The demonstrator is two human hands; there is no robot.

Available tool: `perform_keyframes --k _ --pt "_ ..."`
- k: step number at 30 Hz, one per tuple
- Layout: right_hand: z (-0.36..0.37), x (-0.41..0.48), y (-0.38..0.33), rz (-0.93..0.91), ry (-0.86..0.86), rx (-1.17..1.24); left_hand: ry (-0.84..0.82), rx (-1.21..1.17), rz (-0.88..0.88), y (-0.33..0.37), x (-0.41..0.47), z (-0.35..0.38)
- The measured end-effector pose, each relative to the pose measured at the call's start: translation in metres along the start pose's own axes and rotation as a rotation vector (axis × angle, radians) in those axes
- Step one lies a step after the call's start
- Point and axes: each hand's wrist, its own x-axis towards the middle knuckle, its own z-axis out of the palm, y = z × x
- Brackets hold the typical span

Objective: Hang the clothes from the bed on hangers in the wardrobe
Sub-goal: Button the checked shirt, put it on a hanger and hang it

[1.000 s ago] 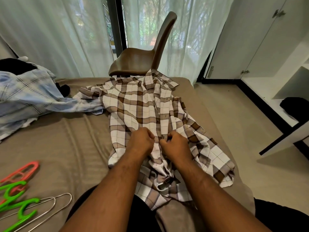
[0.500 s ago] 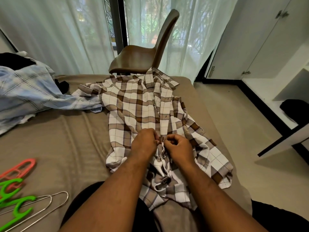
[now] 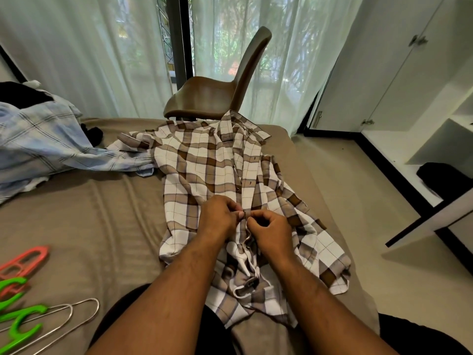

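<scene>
Plaid shirt [image 3: 204, 170] on taupe bed [image 3: 89, 221] by curtains [image 3: 89, 60], placket [image 3: 248, 187] in fingers' [image 3: 236, 209] pinch: left hand [image 3: 217, 217], right hand [image 3: 271, 229].

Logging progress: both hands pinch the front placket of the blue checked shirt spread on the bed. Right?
Wrong shirt. In the head view the left hand and right hand pinch the front placket of the brown checked shirt spread on the bed; the blue checked shirt lies bunched to the left.

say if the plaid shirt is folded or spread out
Spread out: the shirt lies front up along the bed, hem bunched; left hand and right hand pinch its placket.
</scene>
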Motion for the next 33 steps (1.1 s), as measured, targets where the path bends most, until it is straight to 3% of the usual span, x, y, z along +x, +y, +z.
perform_keyframes --k 11,17,29,33 --pt "-0.009 0.008 -0.005 -0.148 -0.063 -0.147 -0.009 -0.018 0.013 0.000 0.003 -0.005" --pt "-0.017 0.019 -0.011 -0.130 -0.124 -0.051 -0.030 -0.079 0.030 0.001 0.005 -0.005" --pt "-0.013 0.014 -0.013 -0.165 -0.037 -0.031 -0.029 -0.278 -0.002 0.001 0.007 -0.003" --pt "-0.012 0.015 -0.012 -0.052 -0.076 0.174 -0.021 -0.365 -0.007 0.003 0.007 -0.003"
